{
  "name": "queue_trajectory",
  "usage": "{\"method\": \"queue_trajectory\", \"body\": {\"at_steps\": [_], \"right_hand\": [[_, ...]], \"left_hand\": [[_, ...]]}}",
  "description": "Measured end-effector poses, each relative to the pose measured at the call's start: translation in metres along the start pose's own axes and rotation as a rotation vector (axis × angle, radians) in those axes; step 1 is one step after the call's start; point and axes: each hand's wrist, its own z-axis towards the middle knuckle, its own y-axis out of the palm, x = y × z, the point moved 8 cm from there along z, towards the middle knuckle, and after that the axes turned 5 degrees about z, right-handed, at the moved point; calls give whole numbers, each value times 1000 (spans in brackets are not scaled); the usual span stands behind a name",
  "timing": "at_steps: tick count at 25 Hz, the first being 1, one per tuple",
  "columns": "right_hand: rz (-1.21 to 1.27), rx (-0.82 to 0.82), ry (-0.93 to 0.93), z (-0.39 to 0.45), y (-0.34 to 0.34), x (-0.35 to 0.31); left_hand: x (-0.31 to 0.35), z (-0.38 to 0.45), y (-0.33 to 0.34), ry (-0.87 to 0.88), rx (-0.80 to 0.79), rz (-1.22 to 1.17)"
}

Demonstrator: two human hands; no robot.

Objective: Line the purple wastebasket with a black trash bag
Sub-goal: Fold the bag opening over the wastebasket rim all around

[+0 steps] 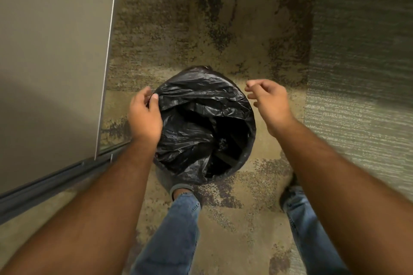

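A black trash bag [201, 118] sits in a round wastebasket on the carpet, its plastic folded over the rim all round so the basket's own colour is hidden. The bag's mouth gapes open, dark inside. My left hand [145, 116] pinches the bag's edge at the left side of the rim. My right hand [269, 105] hovers just off the upper right of the rim, fingers spread and holding nothing, apart from the plastic.
A grey panel or cabinet side [55, 51] with a metal edge stands close on the left. My two feet in jeans [183, 196] stand right behind the basket. Patterned carpet [223, 29] stretches ahead and to the right.
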Motion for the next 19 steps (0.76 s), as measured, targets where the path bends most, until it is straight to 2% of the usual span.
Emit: {"method": "queue_trajectory", "body": {"at_steps": [2, 4, 7, 9, 11, 16, 18, 19], "right_hand": [[-121, -91, -67, 14, 29, -25], [-218, -172, -59, 25, 56, -36], [-128, -210, 97, 36, 74, -34], [-48, -230, 191, 41, 78, -31], [-75, -234, 239, 48, 79, -28], [-223, -181, 256, 60, 78, -16], [-259, -188, 250, 57, 71, -11], [-278, -183, 226, 56, 65, -8]], "left_hand": [[15, 29, 20, -23, -145, -6], [26, 46, 32, -67, -225, -80], [26, 60, 38, -260, -269, -218], [22, 66, 43, -349, -341, -215], [20, 73, 51, -410, -395, -194], [19, 80, 58, -516, -376, -113], [20, 77, 53, -469, -352, -144], [23, 75, 47, -388, -317, -131]]}}
